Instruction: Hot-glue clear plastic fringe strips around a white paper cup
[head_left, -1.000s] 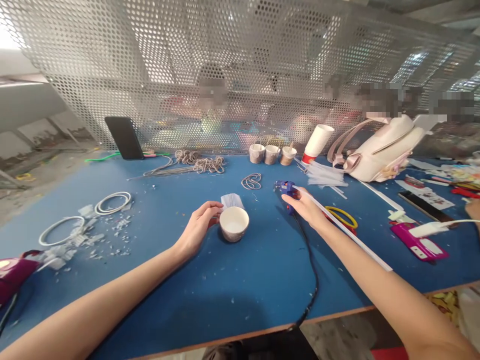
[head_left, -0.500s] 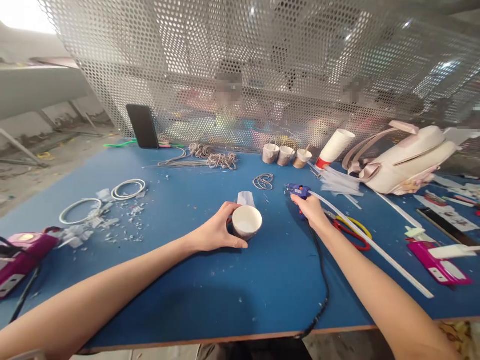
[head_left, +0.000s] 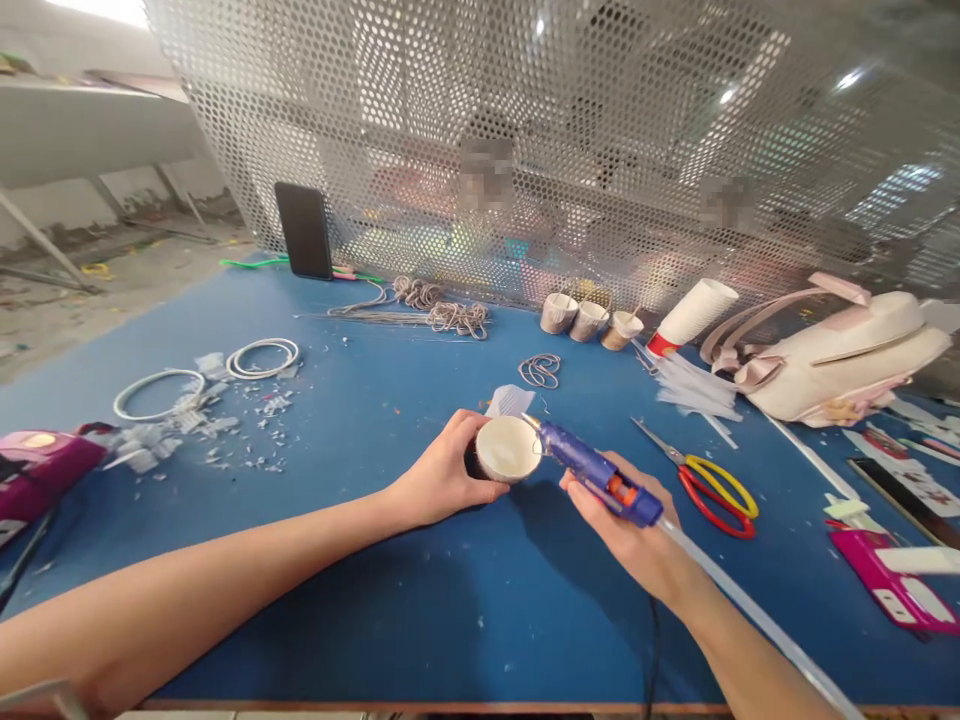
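Note:
My left hand [head_left: 450, 470] is closed around the side of a small white paper cup [head_left: 508, 450], whose open mouth faces up toward me. In my right hand [head_left: 637, 530] is a blue hot glue gun [head_left: 592, 470], with a long clear glue stick [head_left: 739, 595] trailing from its back. The gun's nozzle is at the cup's right rim; I cannot tell whether it touches. Just behind the cup lies a pale ribbed strip [head_left: 511, 401]. A loop of grey-brown cord [head_left: 540, 371] rests farther back.
Scissors [head_left: 712, 490] with red and yellow handles lie right of my right hand. Wrapped cups [head_left: 587, 321], stacked paper cups [head_left: 694, 315] and a white bag [head_left: 847, 350] stand behind. White rings [head_left: 262, 358] and scraps lie left. A phone [head_left: 304, 232] leans against the perforated metal screen [head_left: 420, 120].
My right hand has lifted the glue gun off the table and brought it left to the cup's rim. The scissors are now fully uncovered. My left hand still holds the cup.

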